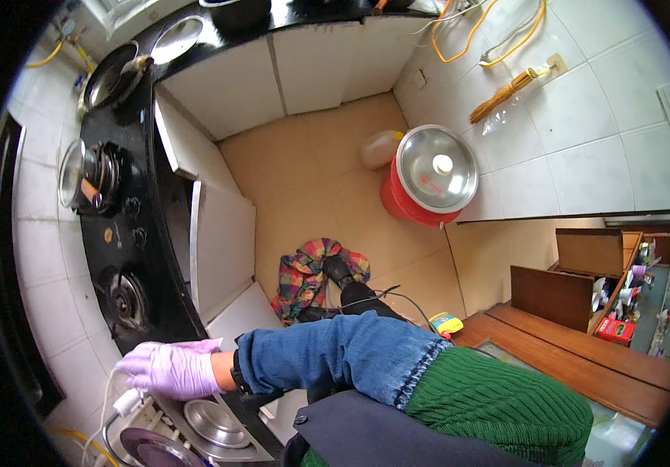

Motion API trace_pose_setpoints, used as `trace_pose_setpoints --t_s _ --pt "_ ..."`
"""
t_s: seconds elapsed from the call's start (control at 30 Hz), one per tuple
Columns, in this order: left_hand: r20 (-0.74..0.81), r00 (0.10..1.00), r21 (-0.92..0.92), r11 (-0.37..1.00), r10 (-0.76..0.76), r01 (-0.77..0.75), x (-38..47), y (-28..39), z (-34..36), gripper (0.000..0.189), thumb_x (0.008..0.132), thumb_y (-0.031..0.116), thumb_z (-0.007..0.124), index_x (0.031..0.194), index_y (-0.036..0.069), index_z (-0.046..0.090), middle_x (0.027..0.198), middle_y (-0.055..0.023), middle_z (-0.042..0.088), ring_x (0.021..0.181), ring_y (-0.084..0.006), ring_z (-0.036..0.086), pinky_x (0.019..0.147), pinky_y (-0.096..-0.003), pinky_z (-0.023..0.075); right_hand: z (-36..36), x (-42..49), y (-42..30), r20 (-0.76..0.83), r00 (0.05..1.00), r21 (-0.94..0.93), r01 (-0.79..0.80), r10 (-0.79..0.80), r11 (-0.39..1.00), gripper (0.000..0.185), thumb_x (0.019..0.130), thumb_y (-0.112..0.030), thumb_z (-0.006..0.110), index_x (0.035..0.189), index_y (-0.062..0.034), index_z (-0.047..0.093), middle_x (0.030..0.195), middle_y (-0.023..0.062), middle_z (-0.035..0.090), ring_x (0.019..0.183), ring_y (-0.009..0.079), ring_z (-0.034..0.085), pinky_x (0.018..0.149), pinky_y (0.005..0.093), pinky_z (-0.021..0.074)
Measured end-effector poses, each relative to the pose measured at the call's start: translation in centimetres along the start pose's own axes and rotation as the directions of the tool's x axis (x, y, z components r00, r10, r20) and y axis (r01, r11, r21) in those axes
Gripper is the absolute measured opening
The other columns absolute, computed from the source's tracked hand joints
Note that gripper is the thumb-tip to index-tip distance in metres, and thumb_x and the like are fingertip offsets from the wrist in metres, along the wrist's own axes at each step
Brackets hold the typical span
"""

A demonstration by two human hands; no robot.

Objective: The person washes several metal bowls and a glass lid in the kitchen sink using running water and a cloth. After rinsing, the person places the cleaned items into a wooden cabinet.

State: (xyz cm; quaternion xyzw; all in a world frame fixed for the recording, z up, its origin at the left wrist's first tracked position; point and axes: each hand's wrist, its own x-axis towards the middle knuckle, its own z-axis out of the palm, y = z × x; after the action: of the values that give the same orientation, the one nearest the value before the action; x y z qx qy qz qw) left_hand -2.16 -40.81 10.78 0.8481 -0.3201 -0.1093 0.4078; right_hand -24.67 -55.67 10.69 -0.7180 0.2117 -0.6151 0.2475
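My right hand [165,369], in a thin lilac glove, reaches across my body to the left, palm down. It is over the edge of the black counter beside the sink, just above a white-headed faucet [127,404]. Its fingertips point left and look bent; whether they touch or hold anything is hidden. In the metal sink, below the hand, lies a round steel basin [216,423]. A dark round lid or plate [159,448] sits on the white rack next to it. Behind the hand is a gas burner [127,300]. My left hand is out of view.
A glass pot [75,175] stands on the far burner, with a wok [110,76] beyond. Cabinet doors [224,251] hang open below the counter. A checkered cloth [300,280] lies around my feet. A red bucket [402,201] with a steel lid and a plastic jug [380,150] stand by the wall.
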Motion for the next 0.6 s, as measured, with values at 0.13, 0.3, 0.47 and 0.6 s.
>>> trace_pose_setpoints --t_s 0.13,0.3,0.47,0.6 --pt "0.069 0.997 -0.024 1.000 0.020 -0.018 0.5 1.4 3.7 0.033 0.096 0.019 0.052 0.121 -0.003 0.054 0.114 -0.0108 0.060 0.099 -0.0184 0.058 0.087 -0.0323 0.0478 -6.4 -0.5 2.0 0.077 0.973 -0.144 -0.204 0.217 0.968 0.023 0.073 -0.015 0.060 0.092 -0.0025 0.062 0.105 0.0175 0.058 0.100 0.0341 0.055 0.089 0.0422 0.0449" --pt "0.248 0.966 -0.108 0.993 0.070 -0.044 2.3 2.5 9.4 0.033 0.096 0.018 0.052 0.121 -0.003 0.053 0.113 -0.0108 0.060 0.097 -0.0184 0.059 0.085 -0.0321 0.0484 -14.1 -5.9 5.0 0.006 0.584 -0.208 -0.793 0.812 0.572 0.028 0.083 -0.018 0.056 0.108 -0.0056 0.059 0.111 0.0180 0.060 0.103 0.0372 0.057 0.090 0.0438 0.0467" --pt "0.625 0.767 -0.272 0.961 0.142 0.044 2.0 5.8 19.5 0.032 0.096 0.017 0.052 0.121 -0.004 0.053 0.112 -0.0109 0.061 0.095 -0.0184 0.060 0.083 -0.0320 0.0490 -22.1 -14.8 3.5 -0.272 0.439 -0.153 -0.898 0.856 0.412 0.032 0.085 -0.024 0.054 0.110 -0.0063 0.062 0.106 0.0162 0.065 0.101 0.0346 0.061 0.088 0.0406 0.0484" --pt "0.812 0.537 -0.389 0.898 0.228 0.206 -3.9 9.9 26.5 0.036 0.095 0.019 0.056 0.122 -0.005 0.051 0.112 -0.0112 0.061 0.092 -0.0167 0.060 0.081 -0.0318 0.0491 -27.9 -22.8 -1.0 -0.432 0.126 0.306 -0.911 0.893 0.277 0.029 0.091 -0.026 0.057 0.108 -0.0049 0.064 0.103 0.0100 0.068 0.092 0.0208 0.065 0.079 0.0316 0.0507"
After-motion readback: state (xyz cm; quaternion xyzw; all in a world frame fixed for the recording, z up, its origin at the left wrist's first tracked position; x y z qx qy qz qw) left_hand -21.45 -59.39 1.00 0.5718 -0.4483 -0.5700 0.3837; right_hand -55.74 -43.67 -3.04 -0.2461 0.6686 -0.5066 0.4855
